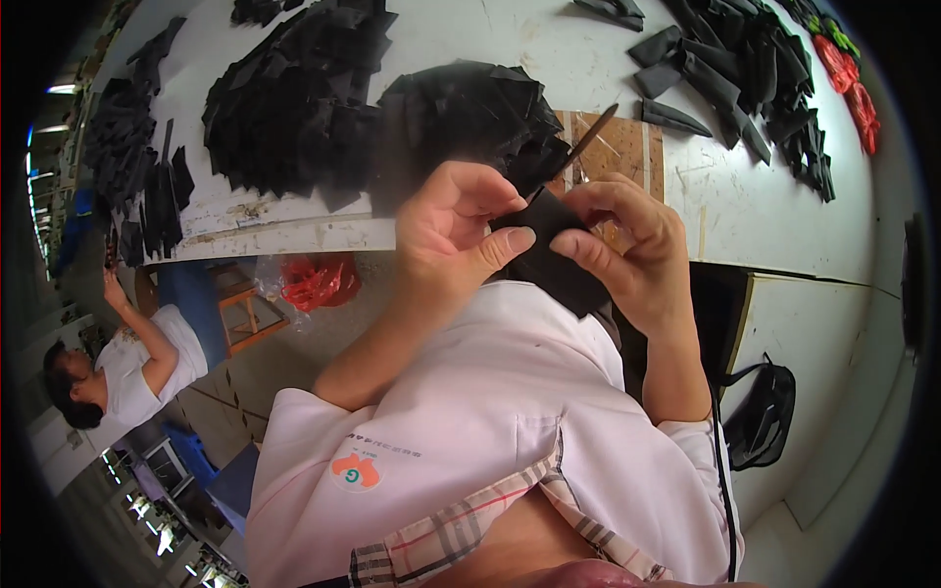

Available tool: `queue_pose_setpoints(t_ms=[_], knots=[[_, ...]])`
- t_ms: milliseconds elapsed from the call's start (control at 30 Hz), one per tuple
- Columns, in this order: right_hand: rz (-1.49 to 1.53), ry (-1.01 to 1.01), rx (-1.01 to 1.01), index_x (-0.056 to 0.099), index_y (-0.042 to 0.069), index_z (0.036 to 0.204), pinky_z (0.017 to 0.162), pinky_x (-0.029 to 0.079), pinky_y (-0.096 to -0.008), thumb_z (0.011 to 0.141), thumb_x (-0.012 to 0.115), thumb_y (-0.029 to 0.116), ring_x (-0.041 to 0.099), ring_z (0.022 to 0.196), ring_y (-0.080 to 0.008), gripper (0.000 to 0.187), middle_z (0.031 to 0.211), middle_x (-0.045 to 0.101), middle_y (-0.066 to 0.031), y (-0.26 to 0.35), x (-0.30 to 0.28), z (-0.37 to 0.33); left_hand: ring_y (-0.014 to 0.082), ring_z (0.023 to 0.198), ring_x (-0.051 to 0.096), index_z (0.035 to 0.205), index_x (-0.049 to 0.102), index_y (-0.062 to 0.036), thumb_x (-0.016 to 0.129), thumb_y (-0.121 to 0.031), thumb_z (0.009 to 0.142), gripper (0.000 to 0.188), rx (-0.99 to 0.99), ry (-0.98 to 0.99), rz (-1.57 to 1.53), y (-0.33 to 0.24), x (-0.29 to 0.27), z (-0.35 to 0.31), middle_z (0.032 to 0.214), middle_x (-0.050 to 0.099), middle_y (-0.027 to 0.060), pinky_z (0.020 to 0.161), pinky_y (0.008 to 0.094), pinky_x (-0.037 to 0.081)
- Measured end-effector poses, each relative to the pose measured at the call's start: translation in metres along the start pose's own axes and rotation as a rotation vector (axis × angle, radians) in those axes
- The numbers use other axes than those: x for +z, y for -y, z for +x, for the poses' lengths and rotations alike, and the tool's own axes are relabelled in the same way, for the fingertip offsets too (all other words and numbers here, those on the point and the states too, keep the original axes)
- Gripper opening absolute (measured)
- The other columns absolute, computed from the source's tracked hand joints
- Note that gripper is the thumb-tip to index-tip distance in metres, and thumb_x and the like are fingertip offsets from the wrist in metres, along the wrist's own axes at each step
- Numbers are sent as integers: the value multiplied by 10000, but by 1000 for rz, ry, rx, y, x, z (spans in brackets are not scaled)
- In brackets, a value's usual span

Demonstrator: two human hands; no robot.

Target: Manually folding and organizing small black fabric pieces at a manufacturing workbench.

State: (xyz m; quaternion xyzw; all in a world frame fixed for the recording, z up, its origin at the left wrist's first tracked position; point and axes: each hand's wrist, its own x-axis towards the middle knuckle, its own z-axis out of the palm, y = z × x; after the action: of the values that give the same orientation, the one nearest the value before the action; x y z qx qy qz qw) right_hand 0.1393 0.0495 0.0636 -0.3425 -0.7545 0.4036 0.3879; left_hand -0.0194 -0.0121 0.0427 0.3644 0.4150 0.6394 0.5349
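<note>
In front of my chest, at the table's near edge, both hands hold a black fabric piece point(559, 257). My left hand point(456, 223) pinches its left upper edge between thumb and fingers. On the other side my right hand point(630, 245) grips it, thumb in front and fingers curled behind. Just beyond the hands a thin, dark pointed rod point(591, 142) slants up to the right; its lower end is hidden. Behind it lies a worn brown board point(635, 147). A heap of flat black pieces point(470, 113) sits just past my left hand.
More black pieces point(289, 108) are heaped left on the white table point(774, 220). Narrow, folded-looking black pieces point(730, 69) lie far right, near red plastic bags point(848, 93). A wooden stool point(245, 312) and another red bag point(319, 281) are below left. Another person point(157, 363) works at the left.
</note>
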Motion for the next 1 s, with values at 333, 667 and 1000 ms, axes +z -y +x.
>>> queue_pose_setpoints(t_ms=[333, 667, 1000], knots=[[238, 243, 219, 610, -11, 823, 589, 437, -224, 740, 621, 42, 542, 625, -105, 99, 701, 597, -58, -8, -20, -4, 100, 793, 528, 1048, 487, 42, 577, -276, 810, 407, -469, 200, -94, -13, -4, 21, 906, 555, 65, 706, 209, 430], [80, 396, 162, 594, 0, 850, 596, 442, -269, 709, 633, 38, 559, 660, -200, 151, 738, 577, -85, -20, -18, 1, 27, 583, 485, 803, 564, 7, 551, 25, 744, 63, -383, 378, 437, -17, -3, 30, 686, 543, -9, 517, 160, 407], [300, -119, 202, 591, -12, 860, 504, 372, -224, 716, 679, 101, 481, 596, -87, 203, 716, 512, -34, -28, 16, -15, 263, 572, 559, 735, 522, -10, 582, 44, 658, 112, 376, -67, 774, 23, 29, 19, 633, 536, 118, 494, 315, 448]])
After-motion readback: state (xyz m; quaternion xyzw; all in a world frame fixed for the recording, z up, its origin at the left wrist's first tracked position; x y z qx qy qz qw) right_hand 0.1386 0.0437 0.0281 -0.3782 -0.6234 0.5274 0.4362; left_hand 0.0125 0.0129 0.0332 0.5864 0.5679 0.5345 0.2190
